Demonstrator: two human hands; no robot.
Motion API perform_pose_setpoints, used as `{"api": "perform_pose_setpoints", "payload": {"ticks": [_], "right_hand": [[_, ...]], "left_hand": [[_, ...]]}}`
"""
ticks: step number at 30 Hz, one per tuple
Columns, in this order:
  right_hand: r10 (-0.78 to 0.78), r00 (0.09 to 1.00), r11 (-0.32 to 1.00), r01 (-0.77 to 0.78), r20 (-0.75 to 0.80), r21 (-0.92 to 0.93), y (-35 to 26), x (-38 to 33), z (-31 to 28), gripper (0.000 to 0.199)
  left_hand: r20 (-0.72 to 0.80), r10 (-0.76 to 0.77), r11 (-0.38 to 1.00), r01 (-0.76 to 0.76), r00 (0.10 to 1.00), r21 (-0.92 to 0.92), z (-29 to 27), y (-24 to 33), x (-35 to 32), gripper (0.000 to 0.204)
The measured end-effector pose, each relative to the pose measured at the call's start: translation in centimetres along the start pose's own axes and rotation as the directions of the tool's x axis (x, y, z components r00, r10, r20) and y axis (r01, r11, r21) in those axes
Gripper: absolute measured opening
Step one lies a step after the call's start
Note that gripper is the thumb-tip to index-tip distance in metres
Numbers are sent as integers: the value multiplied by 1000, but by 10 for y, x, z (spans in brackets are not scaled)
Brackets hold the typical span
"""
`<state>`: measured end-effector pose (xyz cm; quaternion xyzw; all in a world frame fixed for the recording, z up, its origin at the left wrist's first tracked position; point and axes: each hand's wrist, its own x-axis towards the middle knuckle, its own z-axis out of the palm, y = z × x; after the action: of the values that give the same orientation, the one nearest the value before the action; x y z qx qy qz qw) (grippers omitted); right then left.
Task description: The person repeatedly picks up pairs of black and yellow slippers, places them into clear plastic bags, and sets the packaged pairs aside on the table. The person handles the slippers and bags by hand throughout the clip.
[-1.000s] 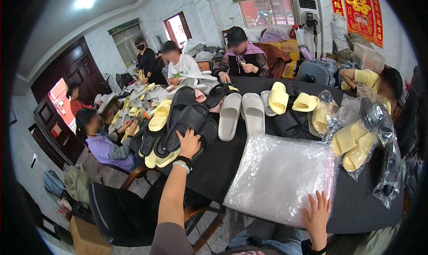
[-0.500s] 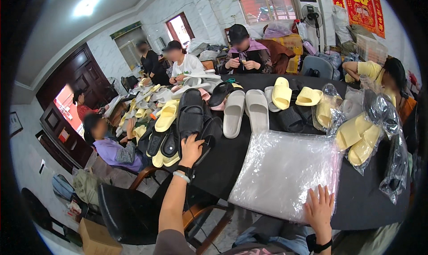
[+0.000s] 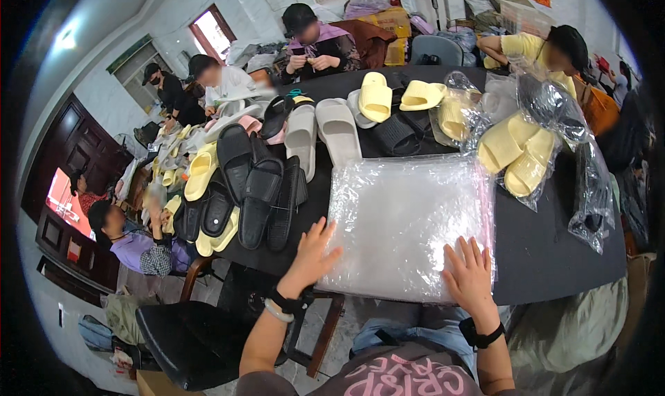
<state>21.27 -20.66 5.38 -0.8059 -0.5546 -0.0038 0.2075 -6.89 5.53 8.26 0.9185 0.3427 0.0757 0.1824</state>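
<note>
The stack of clear plastic bags (image 3: 405,219) is lying flat on the dark surface (image 3: 554,264), close to its near edge. The two hands are resting apart from each other with nothing clamped between the fingers: the right hand (image 3: 470,273) is spreading its fingers palm-down over the lower right of the stack, while the left hand (image 3: 308,259) is hovering at or touching the left edge (which of the two, the view is not telling).

The likeliest trouble, I am judging, is slippage: the bags are looking thin and glossy, so uneven pressure could be fanning the upper sheets out of line or sending part of the stack over the near edge. Static or clinging film could also be making several bags come up together where one is being wanted.

Crowding is adding risk. A grey slipper (image 3: 338,129) is standing right at the far edge of the stack, so a push away from the body could be knocking it askew. The yellow slippers in plastic (image 3: 504,145) are sitting by the far right corner, where wrapping and loose bags could be snagging. On the left, the black slippers (image 3: 260,195) are overlapping in a loose heap, and a careless elbow could be toppling them.
</note>
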Motion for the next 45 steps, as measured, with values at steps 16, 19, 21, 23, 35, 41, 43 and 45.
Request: {"api": "perform_pose_setpoints", "payload": {"ticks": [16, 19, 21, 23, 35, 41, 43, 45], "right_hand": [[-36, 999, 998, 35, 29, 43, 3, 3, -4, 61], [-59, 996, 998, 57, 67, 32, 6, 7, -8, 63], [-80, 993, 996, 78, 82, 36, 9, 9, -6, 62], [-94, 992, 994, 89, 86, 57, 11, 11, -4, 61], [-134, 991, 977, 133, -8, 167, 22, 6, 8, 55], [-139, 989, 968, 147, -54, 205, 28, 4, 13, 53], [-154, 987, 963, 162, -53, 215, 28, 5, 14, 53], [-147, 987, 964, 158, -68, 213, 33, 3, 16, 53]], "left_hand": [[-134, 89, 980, -111, 987, -167, 63, -19, -19, 87], [-113, 62, 928, -99, 992, -359, 53, -16, -15, 94], [-112, 33, 898, -79, 993, -434, 40, -3, -13, 96], [-121, 13, 912, -61, 993, -407, 45, -4, -13, 98], [-216, -91, 955, 24, 972, -294, 84, -21, -11, 85], [-226, -79, 955, 9, 971, -295, 89, -22, -10, 87], [-241, -78, 954, 3, 967, -299, 84, -20, -12, 88], [-233, -67, 957, -4, 970, -290, 85, -19, -9, 87]]}}
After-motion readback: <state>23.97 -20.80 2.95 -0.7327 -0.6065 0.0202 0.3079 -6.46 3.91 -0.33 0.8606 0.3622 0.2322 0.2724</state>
